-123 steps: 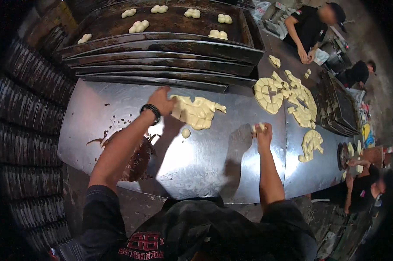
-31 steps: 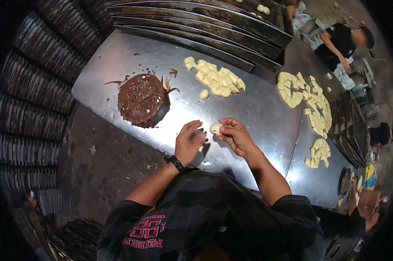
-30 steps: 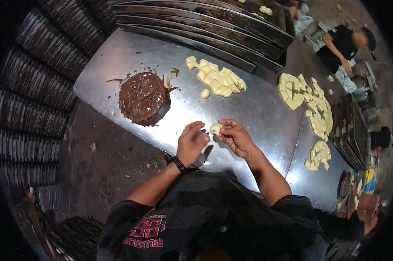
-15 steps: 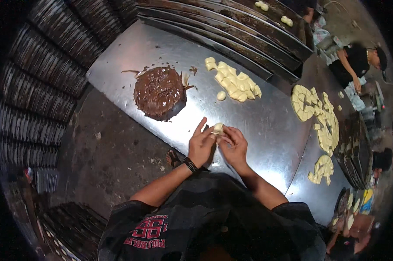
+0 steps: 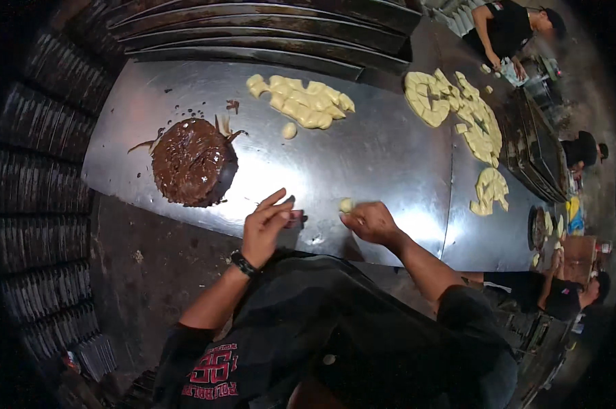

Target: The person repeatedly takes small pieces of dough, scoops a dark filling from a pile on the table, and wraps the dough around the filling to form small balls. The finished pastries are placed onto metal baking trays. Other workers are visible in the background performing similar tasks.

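My left hand [image 5: 266, 228] hovers over the steel table's near edge, its fingers stretched and apart. Something dark shows at its fingertips; whether smear, shadow or a small tool I cannot tell. To the right, my right hand [image 5: 373, 223] is closed, with a small pale dough ball [image 5: 346, 204] at its fingertips, just above the metal. Beyond my left hand lies a glossy mound of chocolate-brown paste [image 5: 192, 162]. A sheet of cut yellow dough pieces [image 5: 308, 102] spreads farther back, one loose round piece [image 5: 289, 130] in front of it.
More cut dough [image 5: 482, 129] lies on the table [image 5: 369, 150] at the right. Stacked dark baking trays [image 5: 253, 31] stand along the far edge, others [image 5: 536, 146] at right. Racks of trays [image 5: 42, 184] fill the left side. A co-worker [image 5: 506, 31] stands far right, others below.
My hands, together at a piece of dough before, have come apart. The right one has taken the dough to the right. My view has turned, shifting the table leftward.
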Motion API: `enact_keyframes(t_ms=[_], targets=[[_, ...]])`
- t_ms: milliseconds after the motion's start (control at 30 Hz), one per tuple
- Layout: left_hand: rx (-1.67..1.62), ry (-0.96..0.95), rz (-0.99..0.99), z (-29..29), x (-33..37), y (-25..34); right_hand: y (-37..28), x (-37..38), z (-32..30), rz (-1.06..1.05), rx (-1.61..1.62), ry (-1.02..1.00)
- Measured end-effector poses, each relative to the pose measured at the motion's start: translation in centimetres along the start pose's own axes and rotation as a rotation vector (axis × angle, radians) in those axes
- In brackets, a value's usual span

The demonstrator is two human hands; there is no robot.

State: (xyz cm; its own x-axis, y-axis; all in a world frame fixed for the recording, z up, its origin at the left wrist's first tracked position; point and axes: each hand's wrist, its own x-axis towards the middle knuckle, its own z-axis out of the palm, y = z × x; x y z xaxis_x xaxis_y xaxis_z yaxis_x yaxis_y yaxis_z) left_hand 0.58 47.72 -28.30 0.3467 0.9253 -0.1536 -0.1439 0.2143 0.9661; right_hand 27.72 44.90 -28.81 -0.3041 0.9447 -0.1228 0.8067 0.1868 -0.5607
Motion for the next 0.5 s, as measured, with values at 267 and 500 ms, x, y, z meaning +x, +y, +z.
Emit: enact_keyframes(t_ms=[267,500], targets=[[-0.137,0.256,-0.008,3.4,-2.7,-0.5,4.3,2.8,4.1,-0.641,0.014,-0.078],[-0.228,0.511,-0.011,4.8,-6.3,-1.4,6.3,6.8,3.0,-0.301,0.006,0.348]])
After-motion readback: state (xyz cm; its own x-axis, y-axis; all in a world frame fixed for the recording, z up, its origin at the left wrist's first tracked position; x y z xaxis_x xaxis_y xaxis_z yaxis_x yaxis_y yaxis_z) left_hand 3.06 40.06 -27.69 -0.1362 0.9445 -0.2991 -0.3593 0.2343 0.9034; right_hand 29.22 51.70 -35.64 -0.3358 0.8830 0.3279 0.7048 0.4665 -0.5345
